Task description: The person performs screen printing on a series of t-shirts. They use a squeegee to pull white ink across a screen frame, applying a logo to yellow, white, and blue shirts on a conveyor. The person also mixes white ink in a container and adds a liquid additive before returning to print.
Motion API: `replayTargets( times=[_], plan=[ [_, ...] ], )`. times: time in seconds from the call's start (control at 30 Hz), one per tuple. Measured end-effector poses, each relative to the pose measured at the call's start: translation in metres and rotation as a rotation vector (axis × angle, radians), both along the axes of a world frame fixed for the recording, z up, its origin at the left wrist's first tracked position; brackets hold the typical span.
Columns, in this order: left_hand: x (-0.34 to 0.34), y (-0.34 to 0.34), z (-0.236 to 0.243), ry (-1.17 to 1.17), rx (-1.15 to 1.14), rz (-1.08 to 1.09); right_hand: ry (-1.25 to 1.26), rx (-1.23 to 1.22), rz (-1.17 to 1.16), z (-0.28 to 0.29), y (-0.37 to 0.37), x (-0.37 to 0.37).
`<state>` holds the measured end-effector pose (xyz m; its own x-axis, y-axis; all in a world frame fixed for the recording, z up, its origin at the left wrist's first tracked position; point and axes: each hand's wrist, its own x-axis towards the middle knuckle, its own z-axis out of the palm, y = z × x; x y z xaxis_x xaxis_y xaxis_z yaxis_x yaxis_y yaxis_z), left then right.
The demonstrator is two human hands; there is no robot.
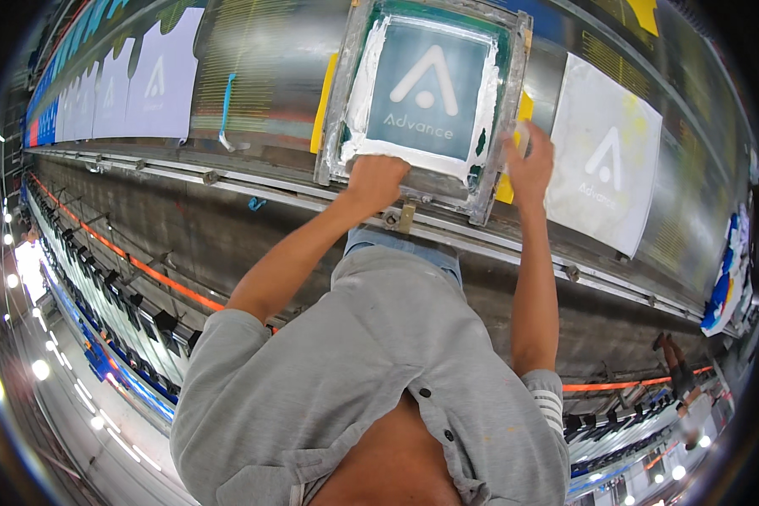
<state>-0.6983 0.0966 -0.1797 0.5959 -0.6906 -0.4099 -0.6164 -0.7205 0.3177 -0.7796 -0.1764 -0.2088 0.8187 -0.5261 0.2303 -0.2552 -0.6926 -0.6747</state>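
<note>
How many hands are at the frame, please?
2: the left hand at the near edge of the frame, and the right hand by its right side.

A grey, short-sleeved shirt, open at the neck — dark round buttons toward six o'clock, white stripes banding the sleeve near four. Toward twelve, blue trousers — probably denim, barely visible.

Rough metal-looking frame, smooth matt screen, glossy tabletop.
</note>
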Motion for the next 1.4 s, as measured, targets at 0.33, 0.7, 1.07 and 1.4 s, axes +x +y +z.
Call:
replayTargets(
  times=[0.33, 0.7, 1.07, 1.4],
  plan=[
    [0.169, -0.099, -0.055, 0.695, 0.553, -0.504, 0.216, 0.571, -0.272, -0.055, -0.022, 0.027],
    [0.291, -0.158, 0.008, -0.127, -0.094, -0.098, 0.219, 0.633, -0.337, -0.033, -0.017, 0.029],
    [0.023, -0.005, -0.031, -0.241, -0.340, 0.027, 0.208, 0.505, -0.321, -0.035, -0.026, 0.036],
    [-0.010, 0.049, -0.009, -0.136, -0.468, -0.004, 0.009, 0.295, -0.305, -0.018, -0.009, 0.030]
  ],
)
